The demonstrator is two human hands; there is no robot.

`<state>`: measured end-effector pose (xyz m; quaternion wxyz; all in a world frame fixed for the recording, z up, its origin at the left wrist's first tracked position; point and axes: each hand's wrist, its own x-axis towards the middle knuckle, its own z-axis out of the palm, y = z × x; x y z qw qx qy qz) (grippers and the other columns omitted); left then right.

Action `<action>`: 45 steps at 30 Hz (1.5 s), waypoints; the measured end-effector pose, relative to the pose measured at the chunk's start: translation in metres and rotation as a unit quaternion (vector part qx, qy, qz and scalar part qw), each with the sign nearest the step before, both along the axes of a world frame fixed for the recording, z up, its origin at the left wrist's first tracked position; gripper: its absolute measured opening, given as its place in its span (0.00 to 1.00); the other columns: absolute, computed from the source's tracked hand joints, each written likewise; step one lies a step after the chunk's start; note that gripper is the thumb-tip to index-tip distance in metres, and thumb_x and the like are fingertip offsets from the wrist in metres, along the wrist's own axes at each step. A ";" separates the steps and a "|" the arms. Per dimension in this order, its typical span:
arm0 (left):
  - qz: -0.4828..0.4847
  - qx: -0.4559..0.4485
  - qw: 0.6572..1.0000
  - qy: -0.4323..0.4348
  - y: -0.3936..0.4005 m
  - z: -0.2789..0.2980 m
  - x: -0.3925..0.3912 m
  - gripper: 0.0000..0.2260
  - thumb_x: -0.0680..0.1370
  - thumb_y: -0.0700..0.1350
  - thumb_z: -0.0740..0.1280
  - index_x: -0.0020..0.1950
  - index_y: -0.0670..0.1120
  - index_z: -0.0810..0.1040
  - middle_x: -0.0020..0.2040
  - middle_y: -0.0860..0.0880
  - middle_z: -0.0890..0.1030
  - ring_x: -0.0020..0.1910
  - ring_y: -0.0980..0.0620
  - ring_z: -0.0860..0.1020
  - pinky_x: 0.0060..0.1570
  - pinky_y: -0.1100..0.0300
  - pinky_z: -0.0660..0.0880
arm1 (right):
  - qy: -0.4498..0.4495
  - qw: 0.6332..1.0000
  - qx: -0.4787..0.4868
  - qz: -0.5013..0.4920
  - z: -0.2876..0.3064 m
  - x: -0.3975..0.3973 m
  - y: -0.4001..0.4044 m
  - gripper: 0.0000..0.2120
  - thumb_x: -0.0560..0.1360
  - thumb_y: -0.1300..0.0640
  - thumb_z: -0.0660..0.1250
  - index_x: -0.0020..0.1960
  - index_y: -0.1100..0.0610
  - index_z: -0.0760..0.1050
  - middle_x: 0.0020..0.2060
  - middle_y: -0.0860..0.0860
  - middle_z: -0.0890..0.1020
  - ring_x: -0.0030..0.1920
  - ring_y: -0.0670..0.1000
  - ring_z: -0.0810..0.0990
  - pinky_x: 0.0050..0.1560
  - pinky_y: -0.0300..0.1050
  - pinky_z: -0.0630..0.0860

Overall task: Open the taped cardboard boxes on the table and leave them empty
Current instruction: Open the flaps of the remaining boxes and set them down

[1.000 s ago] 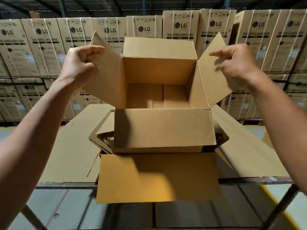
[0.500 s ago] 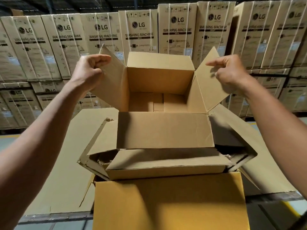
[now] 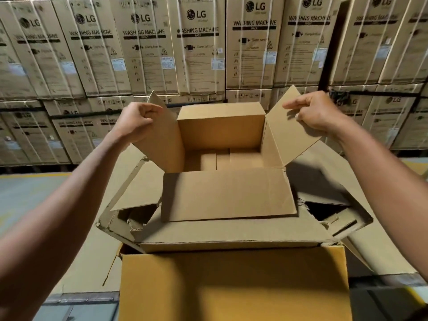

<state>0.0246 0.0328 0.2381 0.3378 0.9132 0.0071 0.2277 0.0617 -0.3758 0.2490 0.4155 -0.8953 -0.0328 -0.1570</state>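
A plain brown cardboard box (image 3: 228, 195) stands open in the middle, its four flaps spread, and only its bare bottom shows inside. My left hand (image 3: 136, 122) pinches the top of the left side flap (image 3: 159, 135). My right hand (image 3: 315, 110) pinches the upper edge of the right side flap (image 3: 289, 135). The box sits low inside a larger torn cardboard box (image 3: 231, 232), whose ragged flaps spread around it. A yellow-lit front flap (image 3: 231, 286) of the larger box hangs toward me.
Flat cardboard sheets (image 3: 370, 239) cover the table under the boxes. The table's metal edge (image 3: 81, 297) shows at lower left. Stacked LG washing machine cartons (image 3: 199, 49) form a wall behind. Grey floor with a yellow line (image 3: 30, 193) lies to the left.
The small box has gone down into the larger torn box, with both hands still on its side flaps. The view has tilted down and closer.
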 end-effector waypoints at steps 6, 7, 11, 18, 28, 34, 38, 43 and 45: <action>0.000 0.012 1.000 -0.003 0.000 0.002 -0.006 0.28 0.72 0.29 0.60 0.67 0.50 0.81 0.60 0.53 0.82 0.60 0.54 0.78 0.54 0.61 0.74 | -0.018 0.997 -0.060 0.041 0.009 -0.009 0.009 0.24 0.75 0.75 0.60 0.63 0.56 0.82 0.58 0.51 0.84 0.58 0.48 0.82 0.57 0.39 0.73; 0.000 0.016 1.000 -0.003 -0.001 0.002 -0.008 0.28 0.72 0.29 0.60 0.67 0.50 0.81 0.60 0.53 0.82 0.60 0.54 0.78 0.54 0.62 0.74 | -0.023 0.996 -0.074 0.045 0.011 -0.012 0.011 0.24 0.75 0.75 0.61 0.63 0.55 0.81 0.59 0.50 0.83 0.60 0.47 0.80 0.59 0.38 0.72; -0.014 0.002 1.000 0.013 0.000 0.003 -0.010 0.28 0.73 0.28 0.62 0.67 0.50 0.80 0.60 0.52 0.82 0.61 0.54 0.79 0.56 0.60 0.74 | -0.022 0.991 -0.120 0.059 0.012 -0.015 0.015 0.24 0.75 0.75 0.61 0.63 0.55 0.82 0.62 0.49 0.82 0.63 0.46 0.76 0.61 0.36 0.66; -0.044 0.035 0.995 0.085 -0.006 -0.013 0.002 0.26 0.76 0.27 0.63 0.71 0.45 0.77 0.68 0.48 0.78 0.66 0.49 0.76 0.65 0.54 0.74 | 0.057 0.981 -0.172 0.069 -0.014 0.008 0.017 0.24 0.75 0.74 0.60 0.61 0.53 0.83 0.62 0.49 0.82 0.65 0.50 0.77 0.63 0.43 0.71; -0.072 0.044 0.981 0.176 -0.023 -0.088 0.033 0.23 0.75 0.24 0.61 0.69 0.36 0.77 0.67 0.41 0.79 0.68 0.47 0.77 0.64 0.61 0.69 | 0.151 0.969 -0.173 0.095 -0.081 0.031 0.011 0.26 0.74 0.76 0.56 0.62 0.57 0.82 0.63 0.52 0.82 0.66 0.51 0.77 0.68 0.48 0.72; -0.069 0.050 0.976 0.201 -0.018 -0.116 0.047 0.21 0.76 0.26 0.63 0.67 0.37 0.78 0.67 0.41 0.79 0.68 0.46 0.77 0.67 0.55 0.71 | 0.181 0.964 -0.164 0.106 -0.112 0.037 0.013 0.25 0.74 0.76 0.55 0.62 0.59 0.82 0.62 0.54 0.82 0.62 0.51 0.80 0.51 0.35 0.76; -0.069 0.061 0.974 0.208 -0.020 -0.136 0.048 0.22 0.76 0.26 0.64 0.68 0.38 0.77 0.67 0.41 0.79 0.69 0.44 0.76 0.69 0.53 0.71 | 0.204 0.952 -0.187 0.130 -0.132 0.039 0.013 0.27 0.73 0.77 0.55 0.64 0.59 0.80 0.65 0.54 0.80 0.64 0.52 0.79 0.52 0.40 0.76; -0.056 0.068 0.976 0.201 -0.020 -0.155 0.047 0.22 0.76 0.27 0.65 0.69 0.41 0.78 0.68 0.42 0.79 0.69 0.44 0.75 0.69 0.49 0.73 | 0.202 0.943 -0.221 0.146 -0.151 0.048 0.015 0.26 0.75 0.76 0.58 0.67 0.58 0.78 0.67 0.53 0.79 0.65 0.52 0.78 0.65 0.48 0.76; -0.060 0.079 0.973 0.208 -0.022 -0.157 0.048 0.22 0.77 0.27 0.66 0.69 0.40 0.77 0.68 0.42 0.78 0.70 0.44 0.75 0.69 0.50 0.73 | 0.204 0.941 -0.227 0.144 -0.157 0.051 0.017 0.25 0.75 0.75 0.59 0.67 0.58 0.78 0.67 0.52 0.78 0.66 0.53 0.78 0.64 0.47 0.77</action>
